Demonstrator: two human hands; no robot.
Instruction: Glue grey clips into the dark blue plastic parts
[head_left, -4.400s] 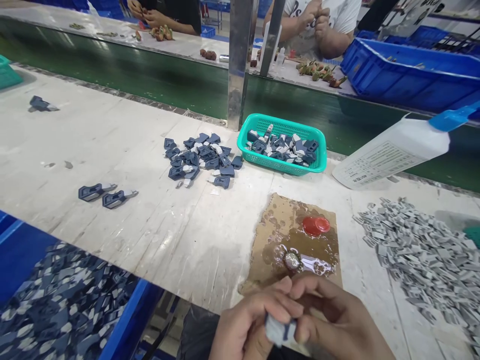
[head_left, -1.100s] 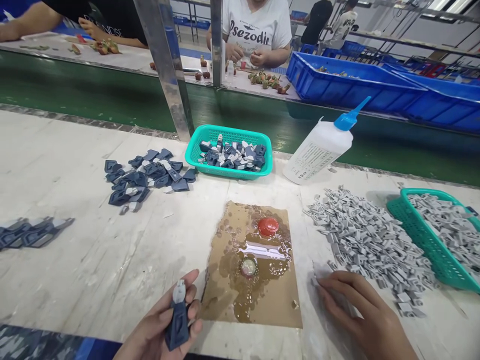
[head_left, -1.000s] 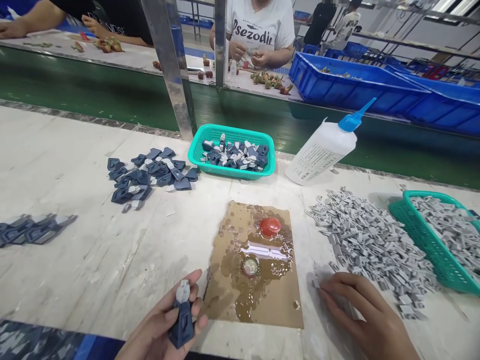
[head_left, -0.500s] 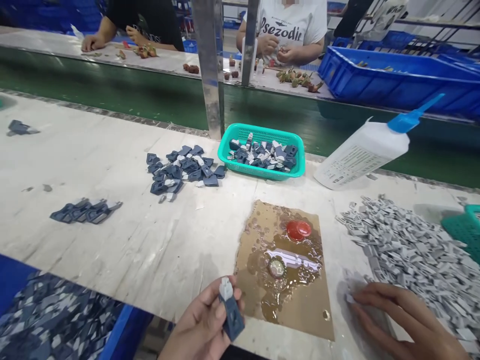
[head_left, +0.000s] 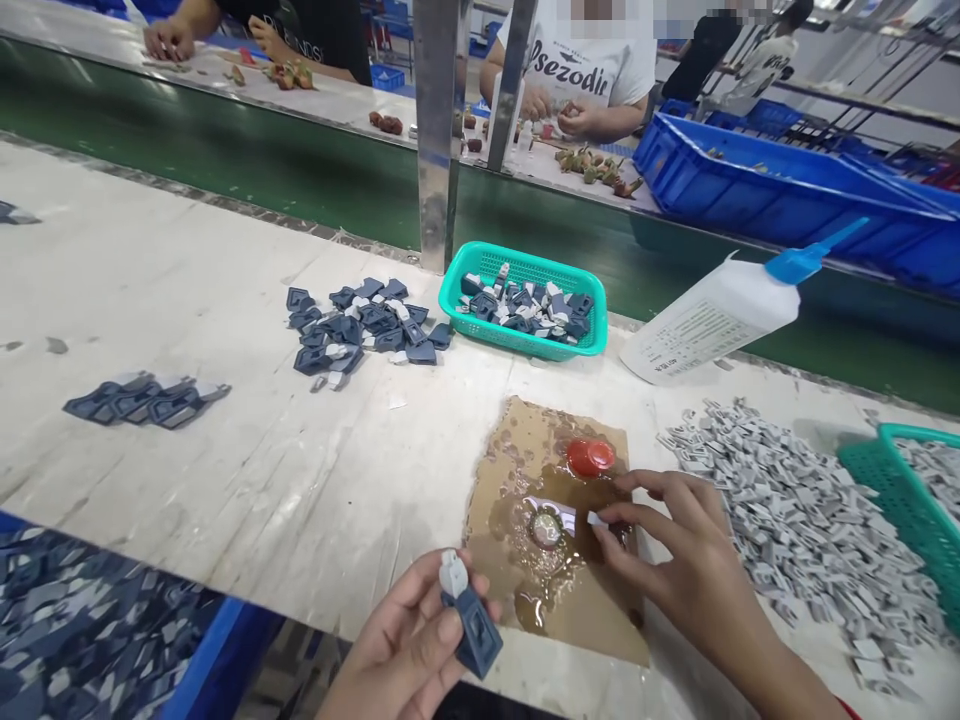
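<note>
Two hands: both busy. The left hand (head_left: 420, 640) has a tapered navy-and-grey plastic piece (head_left: 475, 634) gripped between thumb and fingers, grey tip up, at the table's near edge. The right hand (head_left: 690, 550) pinches a small pale grey plastic piece (head_left: 595, 519) between thumb and fingertips.
What just moved: the right hand, tbh. A moment ago it was down beside the loose grey pile (head_left: 810, 520); now it's over the right edge of a torn brown cardboard sheet (head_left: 600, 625). The left hand has barely changed its hold.
What that means: my read is the picking-up bit is done and the grey piece is now at the wet stuff. Can't tell if it's touching.
Cardboard: glossy wet patch (head_left: 574, 560), a red round cap-like thing (head_left: 590, 458) near its far edge, and a clear round disc (head_left: 547, 527) mid-sheet.
Far edge of table: green perforated plastic basket (head_left: 525, 345) of navy-and-grey pieces, a similar loose heap (head_left: 360, 325) left of it, and a white plastic bottle with a blue nozzle (head_left: 709, 320) to the right.
Left side of table: overlapping row of navy-and-grey pieces (head_left: 142, 400).
In the way: not much. Right hand covers some of the cardboard's right edge; nothing else sits between the hands.
</note>
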